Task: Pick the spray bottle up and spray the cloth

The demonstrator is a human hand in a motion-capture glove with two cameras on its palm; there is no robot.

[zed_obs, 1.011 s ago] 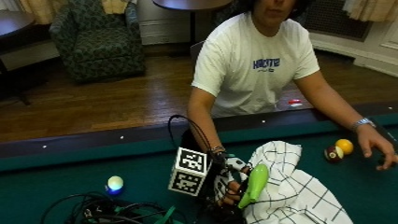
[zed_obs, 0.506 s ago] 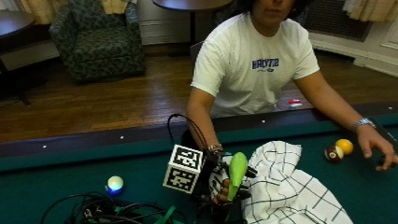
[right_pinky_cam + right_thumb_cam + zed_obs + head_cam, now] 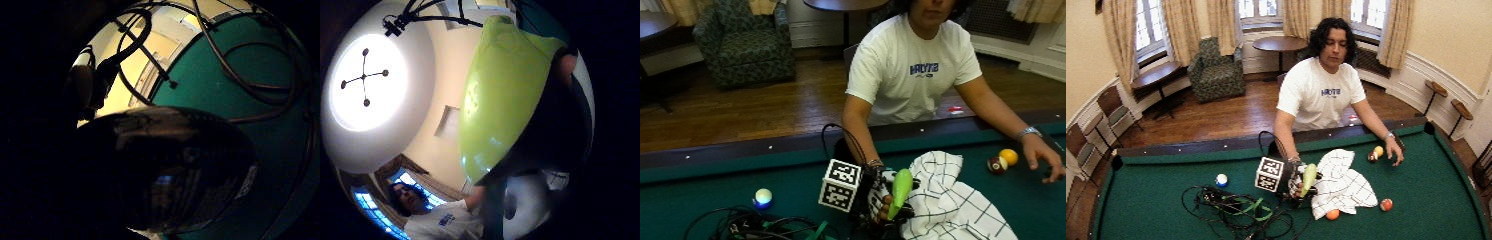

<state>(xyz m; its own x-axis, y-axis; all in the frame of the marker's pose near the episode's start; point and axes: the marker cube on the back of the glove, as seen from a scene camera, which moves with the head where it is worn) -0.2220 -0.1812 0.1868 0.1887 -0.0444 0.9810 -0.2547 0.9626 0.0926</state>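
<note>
At the near side of the pool table (image 3: 700, 185), the gloved right hand (image 3: 881, 200) has its fingers curled round the green spray bottle (image 3: 899, 192), which stands close to upright and lifted off the felt, just beside the near edge of the white checked cloth (image 3: 953, 200). The thumb-side palm view confirms the bottle body lies close against the palm. Whether the nozzle faces the cloth cannot be told. In my judgement the pick-up is done; aiming and squeezing the trigger are left, and no wet patch is visible on the cloth. A tangle of black cables (image 3: 753, 227) and a white ball (image 3: 763, 196) lie on the felt on the far side of the hand from the cloth. Beyond the cloth, the bare left hand (image 3: 1043, 160) rests with relaxed fingers on the felt beside a yellow ball (image 3: 1008, 156) and a dark red one (image 3: 996, 164).
</note>
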